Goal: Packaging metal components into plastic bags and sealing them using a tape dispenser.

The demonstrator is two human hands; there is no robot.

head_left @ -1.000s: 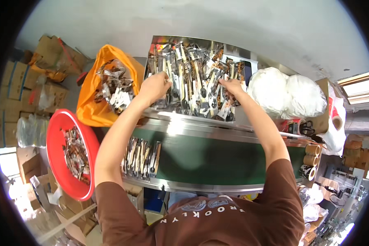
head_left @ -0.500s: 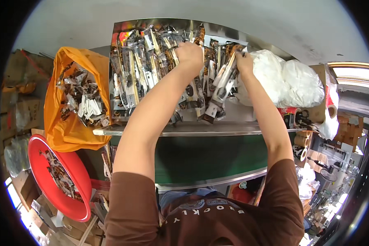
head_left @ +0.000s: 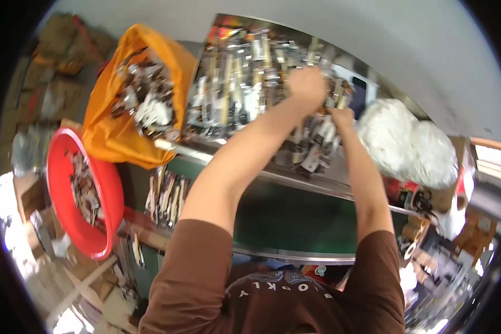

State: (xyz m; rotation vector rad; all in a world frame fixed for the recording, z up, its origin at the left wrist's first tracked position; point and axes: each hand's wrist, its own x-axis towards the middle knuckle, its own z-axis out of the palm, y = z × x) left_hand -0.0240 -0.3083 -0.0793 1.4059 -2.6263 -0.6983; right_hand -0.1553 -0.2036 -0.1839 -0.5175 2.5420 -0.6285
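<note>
A heap of clear plastic cutlery packets with pale chopsticks (head_left: 228, 83) lies in a metal tray (head_left: 339, 186) in front of me. My left hand (head_left: 307, 88) is curled over the right part of the heap, its fingers closed and their tips hidden. Close by on the right, my right hand (head_left: 342, 117) closes on packets at the heap's right edge. A few dark-ended packets (head_left: 313, 158) lie just below the hands, near the tray's front rim. Motion blur hides the finer finger detail.
An orange bag (head_left: 103, 125) of wrappers and white pieces stands left of the tray, with a red basin (head_left: 118, 192) of scraps below it. White plastic bags (head_left: 392, 131) sit at the right. A dark flat phone-like object (head_left: 358, 92) lies behind my right hand. Below runs a green surface (head_left: 300, 217).
The view has swung, shifting the tray and hands to the right in the picture. My right hand has drawn closer to the left one, and the packet it held raised is now lower among the others.
</note>
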